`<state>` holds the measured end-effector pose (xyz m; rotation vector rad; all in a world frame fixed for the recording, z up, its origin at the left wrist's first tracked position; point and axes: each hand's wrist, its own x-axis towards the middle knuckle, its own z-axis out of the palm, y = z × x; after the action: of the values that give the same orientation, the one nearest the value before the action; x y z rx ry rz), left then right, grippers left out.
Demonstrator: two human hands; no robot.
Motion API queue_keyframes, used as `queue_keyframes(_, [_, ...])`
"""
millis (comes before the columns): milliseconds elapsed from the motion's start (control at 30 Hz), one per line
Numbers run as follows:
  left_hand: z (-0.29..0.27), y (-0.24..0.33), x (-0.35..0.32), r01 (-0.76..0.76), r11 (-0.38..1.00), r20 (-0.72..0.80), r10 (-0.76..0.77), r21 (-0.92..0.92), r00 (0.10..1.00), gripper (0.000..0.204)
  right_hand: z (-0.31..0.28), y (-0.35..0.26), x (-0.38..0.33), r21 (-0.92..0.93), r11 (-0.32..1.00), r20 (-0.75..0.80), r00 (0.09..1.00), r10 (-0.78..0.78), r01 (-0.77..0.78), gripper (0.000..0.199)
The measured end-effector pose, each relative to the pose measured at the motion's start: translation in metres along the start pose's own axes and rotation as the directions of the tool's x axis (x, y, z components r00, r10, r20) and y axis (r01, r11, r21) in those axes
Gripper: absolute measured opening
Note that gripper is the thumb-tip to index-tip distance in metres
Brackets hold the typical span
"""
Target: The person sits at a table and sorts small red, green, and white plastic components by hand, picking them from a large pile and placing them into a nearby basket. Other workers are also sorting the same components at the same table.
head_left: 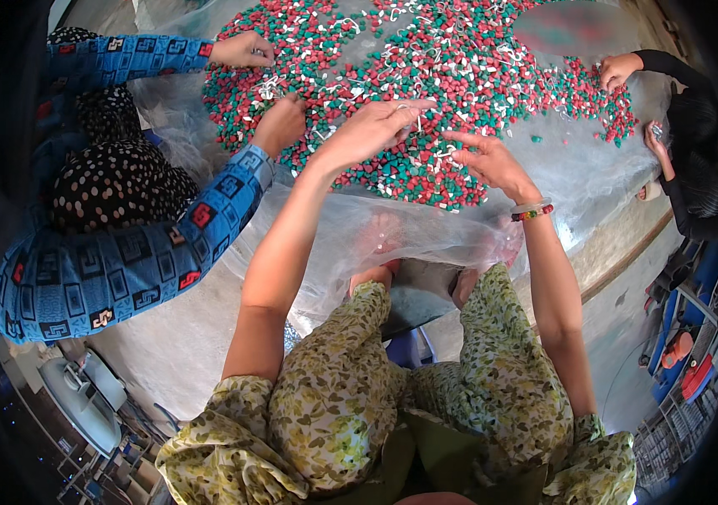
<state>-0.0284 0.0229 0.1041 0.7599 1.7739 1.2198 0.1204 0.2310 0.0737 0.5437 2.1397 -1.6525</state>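
Note:
A wide heap of small red, green and white pieces (426, 181) lies on a clear plastic sheet (317, 223). Over its near middle reaches my left hand (367, 133), its index finger stretched out to the right and the thumb lower, apart from it. A small white piece shows close to those fingertips; I see no grip on it. Facing it from the right is my right hand (494, 167), index finger extended and the other fingers loosely bent, touching or just above the pieces. Thin white looped strips (506, 57) are scattered among the pieces. Bracelets circle my right wrist.
At the left, a co-worker in a blue patterned sleeve (148, 244) has both hands at the heap. Another person's hand (620, 70) in a black sleeve works at the far right. A rack with blue and red items (687, 362) stands lower right; a grey machine (81, 404) lower left.

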Motion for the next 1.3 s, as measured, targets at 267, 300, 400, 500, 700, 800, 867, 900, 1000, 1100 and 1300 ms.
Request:
queue_keyframes(267, [-0.009, -0.014, 0.010, 0.004, 0.699, 0.103, 0.100, -0.715, 0.990, 0.043, 0.073, 0.041, 0.002, -0.785, 0.611, 0.052, 0.994, -0.101, 0.103, 0.016])
queue_keyframes(300, [-0.010, -0.013, 0.014, 0.011, 0.728, 0.080, 0.059, -0.686, 0.995, 0.046, 0.076, 0.042, -0.001, -0.781, 0.611, 0.062, 0.990, -0.130, 0.129, 0.014])
queue_keyframes(400, [-0.005, -0.016, 0.042, 0.122, 0.851, 0.073, -0.098, -0.511, 0.993, 0.042, 0.080, 0.057, -0.002, -0.760, 0.629, 0.034, 0.977, -0.210, 0.162, 0.011])
queue_keyframes(500, [0.008, -0.054, 0.075, -0.072, 0.978, -0.045, 0.082, 0.196, 0.996, 0.029, 0.065, 0.049, 0.000, -0.560, 0.821, -0.163, 0.958, -0.237, 0.108, 0.013])
queue_keyframes(700, [0.039, -0.075, 0.088, -0.095, 0.433, 0.055, 0.104, 0.896, 0.993, 0.016, 0.070, 0.044, -0.014, -0.800, 0.560, 0.089, 0.967, -0.240, 0.213, 0.024])
queue_keyframes(800, [0.039, -0.071, 0.075, -0.062, 0.445, 0.004, 0.131, 0.894, 0.991, 0.019, 0.086, 0.062, -0.012, -0.882, 0.405, 0.130, 0.950, -0.283, 0.242, 0.022])
queue_keyframes(867, [0.025, -0.057, 0.058, -0.017, 0.617, -0.042, 0.082, 0.787, 0.996, 0.025, 0.083, 0.057, -0.006, -0.845, 0.515, 0.056, 0.982, -0.182, 0.144, 0.019])
queue_keyframes(900, [0.019, -0.054, 0.050, 0.000, 0.697, -0.057, 0.060, 0.717, 0.997, 0.028, 0.078, 0.057, -0.002, -0.824, 0.561, 0.016, 0.992, -0.122, 0.082, 0.017])
queue_keyframes(1000, [-0.003, -0.054, 0.035, 0.003, 0.932, -0.160, 0.059, 0.363, 0.985, 0.033, 0.051, 0.082, 0.012, -0.296, 0.931, -0.224, 0.932, -0.286, 0.214, 0.015])
queue_keyframes(1100, [-0.010, -0.040, 0.019, 0.158, 0.828, 0.069, -0.143, -0.538, 0.987, 0.030, 0.008, 0.048, -0.006, 0.635, 0.766, -0.028, 0.994, -0.105, 0.099, 0.015])
queue_keyframes(1300, [0.020, -0.027, 0.035, 0.199, 0.326, 0.177, -0.095, -0.924, 0.980, 0.030, -0.016, 0.005, -0.043, 0.957, 0.280, 0.076, 0.997, 0.031, -0.081, 0.010])
